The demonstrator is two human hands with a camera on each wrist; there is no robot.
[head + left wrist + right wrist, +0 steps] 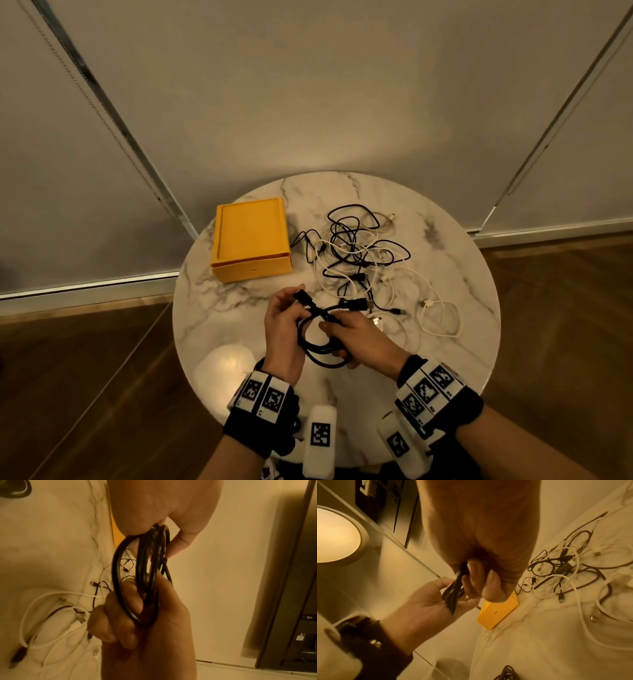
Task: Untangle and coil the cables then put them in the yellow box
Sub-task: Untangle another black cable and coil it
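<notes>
A thick black cable (320, 347), wound into a few loops, hangs between both hands above the near part of the round marble table (455, 342). My left hand (287, 310) pinches the cable's plug end and the top of the loops (145, 568). My right hand (342, 334) grips the loops from the other side, its fingers (135, 601) curled through the coil (453, 595). The yellow box (251, 240) stands shut at the table's back left, also seen past my right hand's fingers (498, 613). A tangle of black and white cables (359, 255) lies to the box's right.
Loose white cables (440, 317) trail toward the table's right edge. A second dark coil (506, 673) lies at the near edge in the right wrist view. Wooden floor and pale sliding panels surround the table. A round lamp (335, 539) glows on the ceiling.
</notes>
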